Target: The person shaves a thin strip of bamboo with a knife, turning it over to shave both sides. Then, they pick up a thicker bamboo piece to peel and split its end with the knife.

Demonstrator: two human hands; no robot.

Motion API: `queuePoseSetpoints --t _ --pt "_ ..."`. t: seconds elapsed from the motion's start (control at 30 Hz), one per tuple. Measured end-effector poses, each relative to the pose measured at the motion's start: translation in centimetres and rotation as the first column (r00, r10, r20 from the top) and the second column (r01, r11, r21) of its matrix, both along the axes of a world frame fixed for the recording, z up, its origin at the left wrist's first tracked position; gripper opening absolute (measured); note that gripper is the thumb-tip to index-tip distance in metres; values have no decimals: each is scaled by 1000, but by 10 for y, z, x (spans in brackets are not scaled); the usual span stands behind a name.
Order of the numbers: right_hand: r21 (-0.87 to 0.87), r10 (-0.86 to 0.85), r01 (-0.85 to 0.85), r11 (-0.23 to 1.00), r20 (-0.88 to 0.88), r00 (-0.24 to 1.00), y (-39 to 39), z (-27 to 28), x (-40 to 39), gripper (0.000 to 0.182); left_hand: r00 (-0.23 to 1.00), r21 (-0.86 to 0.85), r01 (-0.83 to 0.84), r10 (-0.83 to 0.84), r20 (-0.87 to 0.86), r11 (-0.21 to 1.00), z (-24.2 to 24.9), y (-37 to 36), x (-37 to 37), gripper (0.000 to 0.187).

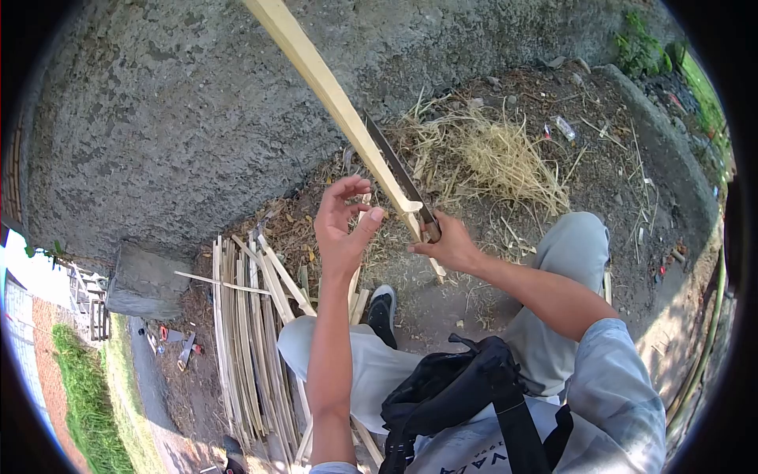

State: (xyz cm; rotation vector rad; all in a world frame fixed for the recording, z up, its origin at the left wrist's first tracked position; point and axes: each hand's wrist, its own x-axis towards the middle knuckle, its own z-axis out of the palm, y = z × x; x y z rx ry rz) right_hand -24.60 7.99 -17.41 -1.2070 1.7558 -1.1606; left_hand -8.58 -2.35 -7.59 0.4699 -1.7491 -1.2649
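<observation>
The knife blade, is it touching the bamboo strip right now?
Touching. The head view shows the knife, held in the right hand, lying flat along the bamboo strip with no gap visible between them.

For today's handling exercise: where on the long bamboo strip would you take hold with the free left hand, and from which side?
Probably grip the bamboo strip on its lower part, just below where the knife meets it. Come in from the left, where the open left hand is: the blade lies along the strip's right edge, held by the right hand. The strip leans up and away, so its top looks out of reach.
</observation>
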Motion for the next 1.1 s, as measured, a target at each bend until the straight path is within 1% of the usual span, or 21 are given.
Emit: queuePoseSetpoints --t 0.07,0.13,0.17,0.27,0.3,0.33,0.37,0.4,0.43,0.47,0.53,0.57,0.6,0.67,0.7,0.8,0.9,1.0,1.1 --pt "-48 -4 6 999 43 999 -1 -4 6 55 999 -29 21 -23 -49 999 2 -2 -2 54" --pt "-34 13 -11 999 62 998 -1 -5 10 56 996 -79 23 -30 -86 997 5 -1 -5 55" --pt "-27 22 -20 999 71 997 0 -4 11 57 994 -54 33 -39 -103 998 11 3 -8 50" --pt "-60 -16 20 998 68 998 -1 -10 11 55 997 -33 28 -30 -74 999 11 -5 -5 33" --pt "-45 -38 40 998 55 998 -3 -12 9 54 992 -18 17 -19 -126 1000 9 -8 -6 17" --pt "-27 -59 60 998 40 997 -4 -13 6 53 988 61 -29 37 -147 998 13 -6 -6 9" --pt "-9 -78 78 997 23 997 -6 -15 1 53 981 39 -75 80 -174 996 9 -10 -2 15" --pt "60 -65 68 996 -45 997 -5 -16 -4 51 971 19 -123 124 -203 992 5 -15 5 22" --pt "129 -46 60 990 -113 993 -3 -14 -10 50 958 -4 -204 199 -208 979 3 -19 10 28" --pt "198 -20 56 979 -179 984 -1 -14 -15 49 941 116 -177 203 -269 977 2 -23 18 28" --pt "196 31 36 980 -328 944 3 -32 -28 43 894 341 -94 231 -385 935 0 -32 36 28" --pt "194 37 42 980 -386 922 4 -48 -34 41 882 340 -143 276 -383 930 -1 -36 41 27" --pt "190 40 50 981 -443 895 8 -63 -39 39 868 333 -150 285 -406 931 -2 -37 47 27" --pt "234 103 24 972 -513 852 19 -84 -47 38 840 316 -159 296 -455 935 2 -36 53 26" --pt "253 131 13 967 -546 827 22 -93 -48 38 823 308 -195 326 -464 931 6 -31 51 28" --pt "308 184 -25 951 -502 845 37 -67 -35 35 871 197 -225 287 -398 954 6 -27 58 27" --pt "311 185 -48 949 -426 885 42 -48 -22 40 881 169 -233 281 -380 958 1 -22 54 27" --pt "237 109 -21 971 -365 924 46 -53 1 42 873 162 -275 317 -370 948 3 -18 49 27" --pt "114 85 -50 992 -322 943 50 -68 29 42 873 172 -301 343 -346 938 6 -15 49 34"
